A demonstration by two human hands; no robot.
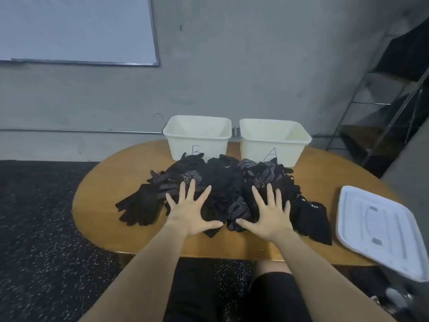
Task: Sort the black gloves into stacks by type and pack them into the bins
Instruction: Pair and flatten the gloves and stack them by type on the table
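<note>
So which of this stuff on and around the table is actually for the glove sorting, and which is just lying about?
Part of the job:
- pile of black gloves, still mixed
- bin marked B
- bin marked A
- left hand and right hand, spread flat on the pile

Just lying about:
- white lid at the table's right edge
- whiteboard on the wall
- metal shelf on the right

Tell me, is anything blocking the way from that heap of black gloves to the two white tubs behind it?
Nothing visible does. The heap of black gloves lies right in front of the white plastic bin marked B and the white plastic bin marked A, both open-topped. The left hand and right hand rest flat on the heap.
</note>
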